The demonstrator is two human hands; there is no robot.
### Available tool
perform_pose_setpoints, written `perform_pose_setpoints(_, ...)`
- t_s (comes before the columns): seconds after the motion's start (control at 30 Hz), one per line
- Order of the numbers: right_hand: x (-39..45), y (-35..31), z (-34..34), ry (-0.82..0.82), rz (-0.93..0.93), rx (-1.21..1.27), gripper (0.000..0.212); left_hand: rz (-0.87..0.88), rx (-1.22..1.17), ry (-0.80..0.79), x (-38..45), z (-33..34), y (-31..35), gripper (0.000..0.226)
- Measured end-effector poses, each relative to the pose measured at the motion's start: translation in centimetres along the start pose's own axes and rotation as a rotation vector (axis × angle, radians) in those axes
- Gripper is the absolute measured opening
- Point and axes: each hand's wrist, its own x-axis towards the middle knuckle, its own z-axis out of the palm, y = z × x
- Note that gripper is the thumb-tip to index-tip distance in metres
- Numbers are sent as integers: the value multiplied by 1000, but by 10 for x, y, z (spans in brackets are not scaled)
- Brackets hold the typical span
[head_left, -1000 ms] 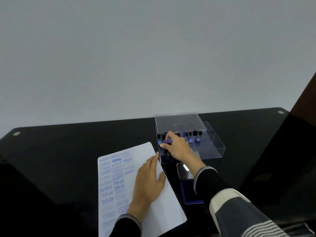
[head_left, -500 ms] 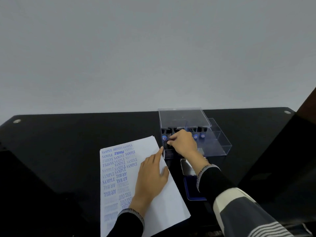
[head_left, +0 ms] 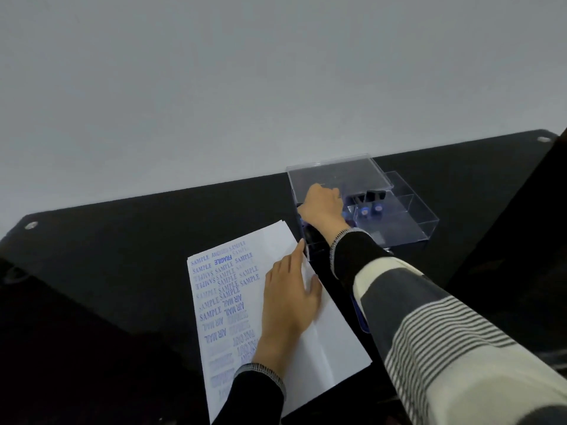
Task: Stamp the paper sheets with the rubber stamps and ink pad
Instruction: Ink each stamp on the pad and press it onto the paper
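Paper (head_left: 310, 308): white stack on black table (head_left: 122, 256), lying from 6 toward 12 o'clock in view, long axis running near edge to far edge and tilted slightly toward 11; left half printed in blue with SAMPLE, FRAGILE and AIR MAIL, right half blank. Left hand (head_left: 288, 302): flat on the paper, fingers straight, pressing it down. Right hand (head_left: 322, 204): reached into clear box (head_left: 408, 216) at 1 o'clock of the paper, fingers curled downward among the stamps (head_left: 371, 208); whether they gripped one could not be told. Stamps stood upright in a row in the box, blue-capped ends toward the viewer. Ink pad (head_left: 359, 314): blue edge just visible at 3 o'clock of the paper, largely hidden under the right sleeve (head_left: 429, 317). Risks, as judged: sleeve might drag across the pad and smear ink; a blind grasp could topple neighbouring stamps; lifting the left hand might let sheets shift.
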Motion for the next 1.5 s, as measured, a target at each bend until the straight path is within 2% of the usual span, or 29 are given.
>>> perform_pose_setpoints(0.27,10,0,0,-48,81,7,35,42,79,8,-1,1,-1,65)
perform_pose_setpoints(0.4,12,6,-3,-11,37,59,25,41,64,5,-1,0,0,64)
perform_pose_setpoints(0.47,9,13,-11,41,37,215,36,48,67,8,-1,0,1,63)
perform_pose_setpoints(0.53,-2,23,-24,126,46,493,42,34,69,1,-1,0,0,57)
perform_pose_setpoints(0.63,-33,44,-45,160,68,764,22,26,65,18,-2,0,1,32)
perform_pose_setpoints(0.73,-68,69,-52,83,65,848,14,135,159,58,-1,0,3,9)
perform_pose_setpoints(0.83,-103,91,-55,74,7,759,9,218,280,92,-2,2,4,7)
perform_pose_setpoints(0.93,-131,110,-64,82,-68,718,8,203,431,55,-3,-1,14,4)
perform_pose_setpoints(1.0,-143,121,-72,49,-94,686,7,155,492,-15,-3,-2,24,17)
perform_pose_setpoints(1.1,-155,136,-81,-62,-109,586,10,78,296,-59,-11,-3,26,29)
perform_pose_setpoints(1.17,-161,143,-83,-133,-120,500,14,113,104,-38,-21,0,21,27)
perform_pose_setpoints(1.27,-162,147,-81,-132,-111,420,20,158,-88,-79,-36,2,20,23)
perform_pose_setpoints(1.5,-158,136,-70,24,-134,25,28,232,21,-171,-42,2,20,42)
